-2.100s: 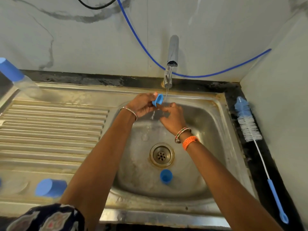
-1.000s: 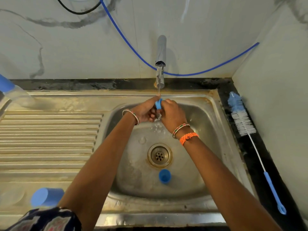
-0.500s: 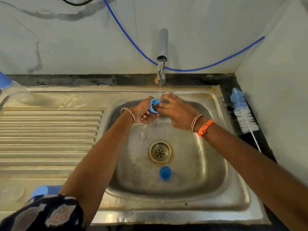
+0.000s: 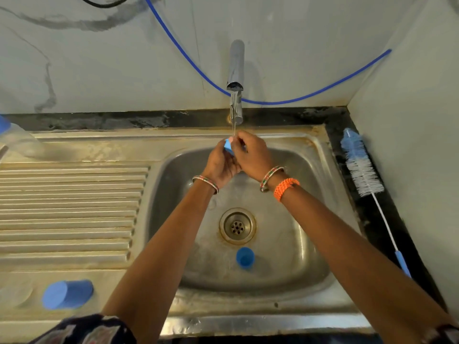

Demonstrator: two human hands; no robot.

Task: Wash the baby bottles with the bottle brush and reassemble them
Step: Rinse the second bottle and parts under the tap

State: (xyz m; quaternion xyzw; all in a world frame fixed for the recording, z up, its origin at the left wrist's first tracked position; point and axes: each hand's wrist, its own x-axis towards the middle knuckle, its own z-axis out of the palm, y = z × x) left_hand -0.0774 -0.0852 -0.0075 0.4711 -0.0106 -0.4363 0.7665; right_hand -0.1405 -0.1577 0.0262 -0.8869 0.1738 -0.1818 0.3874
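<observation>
Under the running tap (image 4: 235, 78), my left hand (image 4: 219, 162) and my right hand (image 4: 252, 155) together hold a small blue bottle ring (image 4: 228, 146) in the stream; most of the ring is hidden by my fingers. A second blue cap (image 4: 245, 257) stands on the sink floor below the drain (image 4: 237, 226). A larger blue cap (image 4: 67, 294) lies on its side on the draining board, bottom left. A clear bottle with a blue top (image 4: 15, 139) lies at the far left edge. The bottle brush (image 4: 365, 180) rests on the dark counter to the right.
The steel sink basin (image 4: 310, 194) sits in the middle, with a ribbed draining board (image 4: 69, 209) to its left. A blue hose (image 4: 285, 101) runs along the wall behind the tap. A white wall (image 4: 417, 145) closes off the right side.
Both hands have lifted the blue ring higher and closer to the spout. My right hand now covers the ring from the right, so less of it shows.
</observation>
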